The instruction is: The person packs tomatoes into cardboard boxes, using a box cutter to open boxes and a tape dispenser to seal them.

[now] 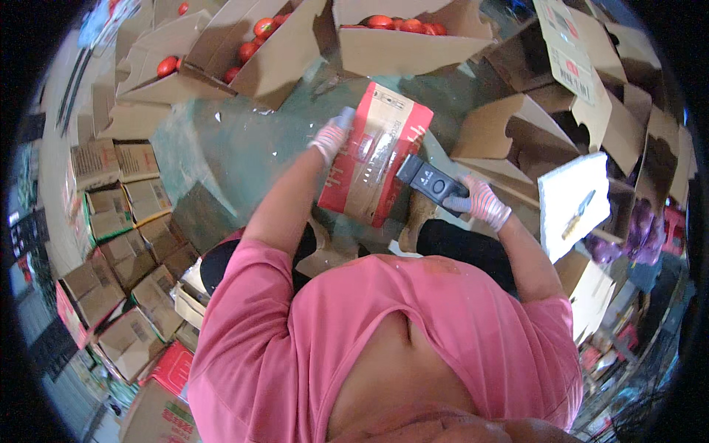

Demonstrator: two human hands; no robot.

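A red and brown cardboard box point(372, 158) stands tilted before my legs, with clear tape across its upper face. My left hand point(332, 138), in a striped glove with grey fingertips, is at the box's left edge; whether it grips the box cannot be told. My right hand point(476, 200), gloved alike, is closed around a dark handheld device point(435, 184), which looks like a tape dispenser. The device's far end is close to the right side of the box.
Open cardboard boxes with red tomatoes point(412, 54) stand along the far side. Open cartons point(498, 130) and a white foam board point(573, 205) bearing a knife point(584, 205) are at the right. Packed cardboard boxes point(119, 249) fill the left.
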